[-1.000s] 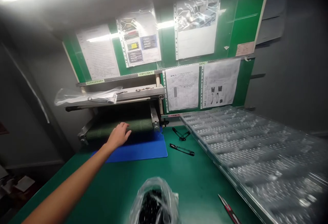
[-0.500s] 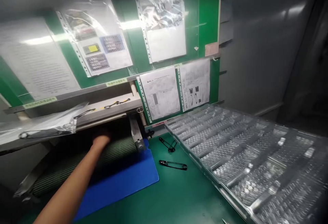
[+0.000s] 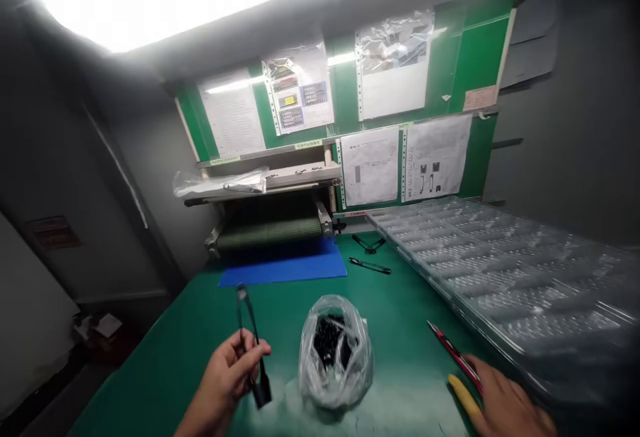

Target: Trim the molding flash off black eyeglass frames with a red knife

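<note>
My left hand [image 3: 227,374] pinches a black clip [image 3: 259,384], shaped like a long narrow loop with a block at its lower end, above the table. To its right, a clear plastic bag [image 3: 336,384] stands open with small black parts [image 3: 333,344] inside. At the lower right, my right hand [image 3: 510,404] has its fingers closed over the rear of a slim red tool [image 3: 457,357] with a pale pointed tip. A yellow cover [image 3: 465,397], apparently on the thumb, lies beside the tool. Some of the fingers are hidden.
A large clear compartment tray [image 3: 500,270] takes up the right side. More black looped clips [image 3: 370,266] lie near its left edge. Behind, a small conveyor [image 3: 270,234] overhangs a blue mat [image 3: 285,267], under a shelf [image 3: 300,176] and papers [image 3: 370,167] on a green board.
My left arm has drawn back from the conveyor, and a black clip is now in that hand. My right hand has come into view at the red tool. The view has shifted back, showing the bag.
</note>
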Available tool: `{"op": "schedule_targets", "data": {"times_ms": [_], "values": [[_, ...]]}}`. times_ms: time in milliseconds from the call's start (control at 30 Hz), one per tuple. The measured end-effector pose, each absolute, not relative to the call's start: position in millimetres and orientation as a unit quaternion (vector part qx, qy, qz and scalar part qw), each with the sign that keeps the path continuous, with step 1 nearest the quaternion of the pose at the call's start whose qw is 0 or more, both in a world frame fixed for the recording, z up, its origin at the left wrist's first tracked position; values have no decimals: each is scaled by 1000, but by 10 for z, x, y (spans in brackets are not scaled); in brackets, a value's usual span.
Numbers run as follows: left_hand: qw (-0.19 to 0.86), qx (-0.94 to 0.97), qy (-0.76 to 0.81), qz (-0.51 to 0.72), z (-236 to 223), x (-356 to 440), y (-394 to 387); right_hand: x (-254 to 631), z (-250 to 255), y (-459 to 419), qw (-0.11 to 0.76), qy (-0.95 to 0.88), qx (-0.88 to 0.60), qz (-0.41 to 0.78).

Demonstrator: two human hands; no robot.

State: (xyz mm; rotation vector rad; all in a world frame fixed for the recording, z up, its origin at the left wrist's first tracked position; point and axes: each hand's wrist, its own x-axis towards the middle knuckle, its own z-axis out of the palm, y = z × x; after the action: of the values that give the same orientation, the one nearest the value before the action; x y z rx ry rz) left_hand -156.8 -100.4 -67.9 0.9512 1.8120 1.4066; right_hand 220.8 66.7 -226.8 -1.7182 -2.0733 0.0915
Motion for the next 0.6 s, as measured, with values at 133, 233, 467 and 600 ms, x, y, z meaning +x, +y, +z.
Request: {"op": "schedule_targets", "data": {"times_ms": [133, 233, 467, 600], "values": [[386, 198, 604, 668, -998, -955, -1631, 1925, -1833, 655, 166, -757, -632, 24], [434, 98, 510, 736, -962, -545, -1844, 1803, -1750, 707, 137, -746, -651, 42], [435, -62, 404, 802, -632, -142, -1885, 1803, -1647, 483, 207, -758, -596, 166], [457, 42, 473, 752, -649, -65, -1759, 1841, -1266, -60, 223, -801, -487, 265]]}}
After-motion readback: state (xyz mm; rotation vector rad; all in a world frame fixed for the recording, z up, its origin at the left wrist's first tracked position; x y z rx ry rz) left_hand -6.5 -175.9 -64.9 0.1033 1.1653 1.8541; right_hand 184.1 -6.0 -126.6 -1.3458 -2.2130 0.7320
